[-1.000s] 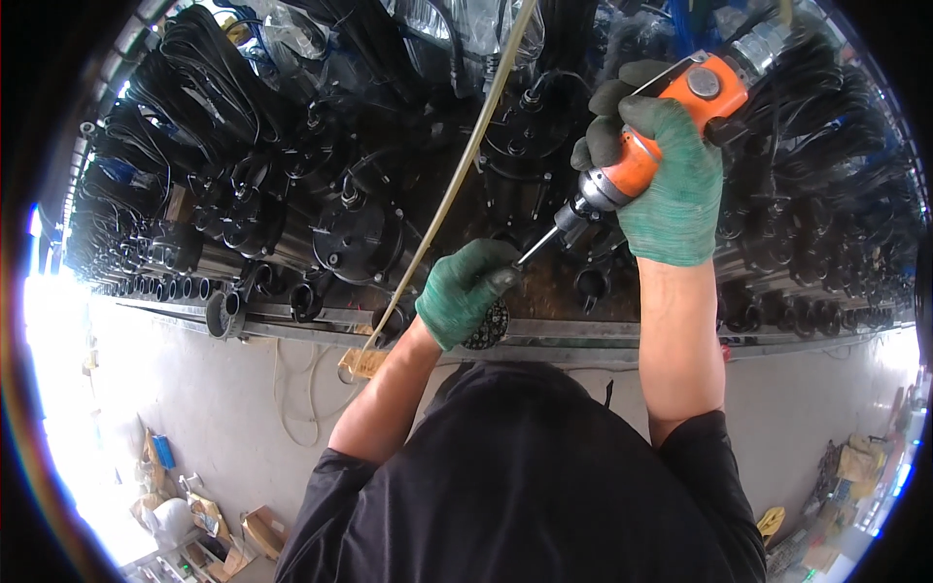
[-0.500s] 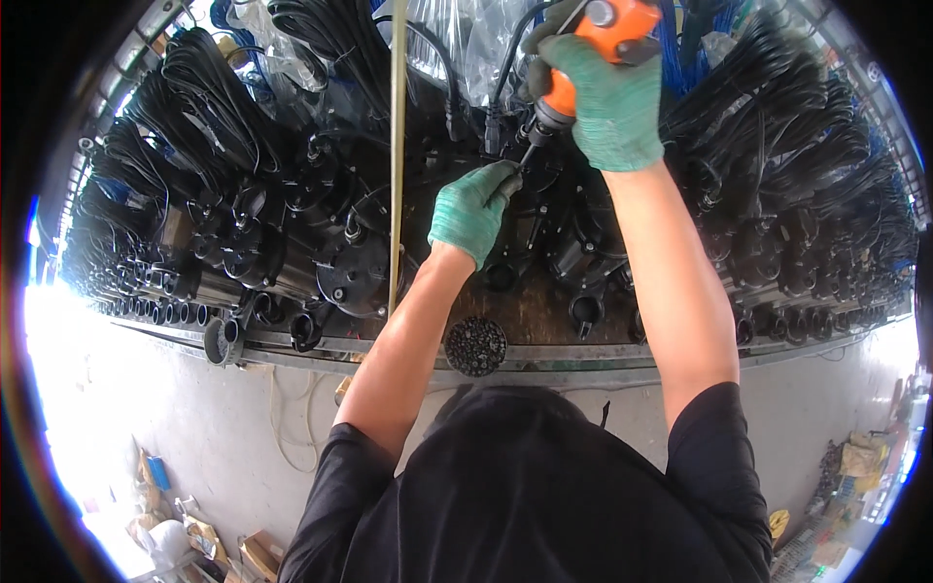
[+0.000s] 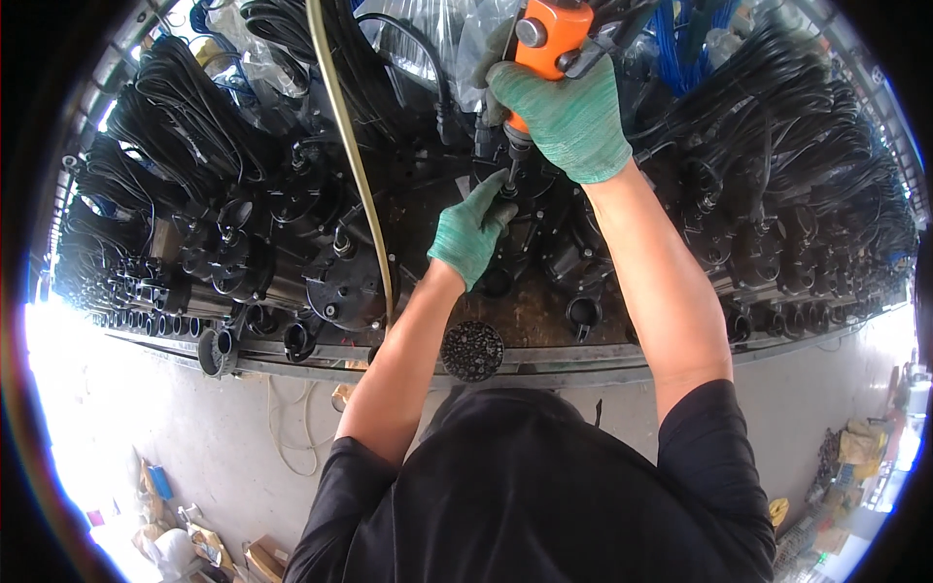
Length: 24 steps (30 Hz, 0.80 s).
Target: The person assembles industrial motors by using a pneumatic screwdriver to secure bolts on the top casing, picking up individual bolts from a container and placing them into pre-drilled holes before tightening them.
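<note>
My right hand [image 3: 573, 117], in a green knitted glove, is wrapped round an orange power screwdriver [image 3: 556, 34]. The driver points down, its bit [image 3: 513, 170] meeting a black housing [image 3: 530, 209] on the bench. Beside the bit is my left hand [image 3: 468, 233], gloved alike, with its index finger stretched along the bit's tip and the thumb held apart. I make out nothing between those fingers. Its other fingers are partly hidden. Close to my left forearm, a round dark tub [image 3: 472, 379] holds many small dark pieces.
Rows of black cylindrical units with coiled black cables [image 3: 194, 107] crowd both sides. A pale yellow hose [image 3: 352, 146] hangs left of my hands. Clear plastic bags [image 3: 447, 39] lie at the back. The bench's metal edge [image 3: 573, 377] runs nearest me. Boxes and bags stand on the floor.
The driver and my right hand have shifted left, and the driver is more upright. My left index finger has straightened and its thumb has moved apart. The hose has swung left at its top.
</note>
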{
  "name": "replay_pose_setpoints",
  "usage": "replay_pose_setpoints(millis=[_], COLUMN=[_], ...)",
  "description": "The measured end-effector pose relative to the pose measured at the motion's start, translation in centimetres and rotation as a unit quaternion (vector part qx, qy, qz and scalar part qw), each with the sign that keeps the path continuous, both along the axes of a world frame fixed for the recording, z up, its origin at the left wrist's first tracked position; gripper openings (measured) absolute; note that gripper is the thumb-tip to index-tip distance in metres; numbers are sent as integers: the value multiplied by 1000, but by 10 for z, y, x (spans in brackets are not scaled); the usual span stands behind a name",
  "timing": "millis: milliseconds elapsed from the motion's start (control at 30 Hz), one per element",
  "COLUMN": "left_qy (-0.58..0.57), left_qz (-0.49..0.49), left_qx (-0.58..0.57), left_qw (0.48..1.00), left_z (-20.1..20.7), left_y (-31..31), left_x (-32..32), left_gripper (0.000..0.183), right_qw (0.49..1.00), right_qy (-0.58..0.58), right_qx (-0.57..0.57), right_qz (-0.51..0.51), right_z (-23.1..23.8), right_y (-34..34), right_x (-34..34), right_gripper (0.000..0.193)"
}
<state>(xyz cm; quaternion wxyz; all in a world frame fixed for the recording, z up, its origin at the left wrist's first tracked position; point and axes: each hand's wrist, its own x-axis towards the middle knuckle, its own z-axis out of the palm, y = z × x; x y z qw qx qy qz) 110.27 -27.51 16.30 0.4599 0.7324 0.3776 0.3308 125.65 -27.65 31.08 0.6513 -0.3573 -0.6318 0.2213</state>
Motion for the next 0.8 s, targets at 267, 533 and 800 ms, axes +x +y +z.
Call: replay_pose_setpoints(millis=[267,533,800], left_qy=[-13,-120,-247], left_qz=[-13,8,-111], left_qx=[-47,-188,-580], left_qw=[999,975,768], left_z=[-7,5,-21], left_y=[7,3,-49], left_x=[-4,-33,-58], left_gripper=[47,24,22], right_qw=[999,1000,998], right_qy=[20,-14,57], right_qx=[-22,7,-32], right_qz=[-20,18,17], right_z=[-11,30,56], right_y=[4,-1,-99], right_x=[2,-17,-13], right_gripper=[19,9,23])
